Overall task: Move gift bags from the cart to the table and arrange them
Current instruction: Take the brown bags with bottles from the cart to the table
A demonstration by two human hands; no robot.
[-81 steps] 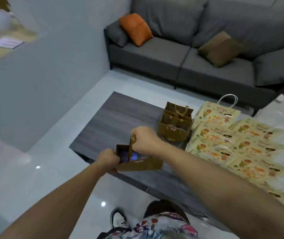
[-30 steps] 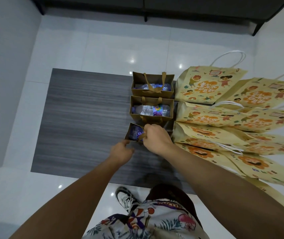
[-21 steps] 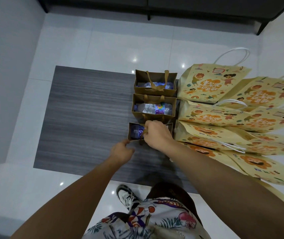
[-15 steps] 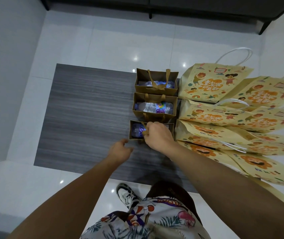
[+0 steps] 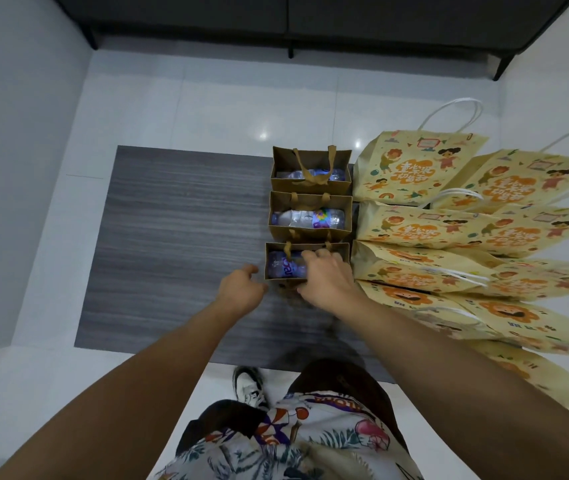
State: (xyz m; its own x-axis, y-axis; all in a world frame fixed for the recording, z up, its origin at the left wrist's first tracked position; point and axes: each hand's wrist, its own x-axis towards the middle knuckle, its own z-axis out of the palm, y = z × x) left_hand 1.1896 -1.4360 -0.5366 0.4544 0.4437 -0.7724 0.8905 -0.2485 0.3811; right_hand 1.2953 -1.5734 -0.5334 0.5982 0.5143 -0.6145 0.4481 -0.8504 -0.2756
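Three small brown gift bags stand in a column on the dark wood-grain table [image 5: 179,237], each with a water bottle lying inside. My right hand [image 5: 326,277] is on the nearest brown bag [image 5: 341,252], fingers curled over its near rim and thumb against its front wall. My left hand [image 5: 241,289] hovers loosely curled just left of that bag's near corner and holds nothing. The middle brown bag [image 5: 310,234] and the far brown bag [image 5: 310,186] stand right behind it, touching.
Several yellow printed gift bags [image 5: 411,168] with white cord handles lie flat and overlapping on the table's right side. A dark grey sofa [image 5: 310,15] runs along the far edge. White tile floor surrounds the table; my shoe [image 5: 248,386] is by its near edge.
The brown bag went from held in the air to standing third in the column. My right hand has left its handle and spread over the near rim. My left hand has come off the bag.
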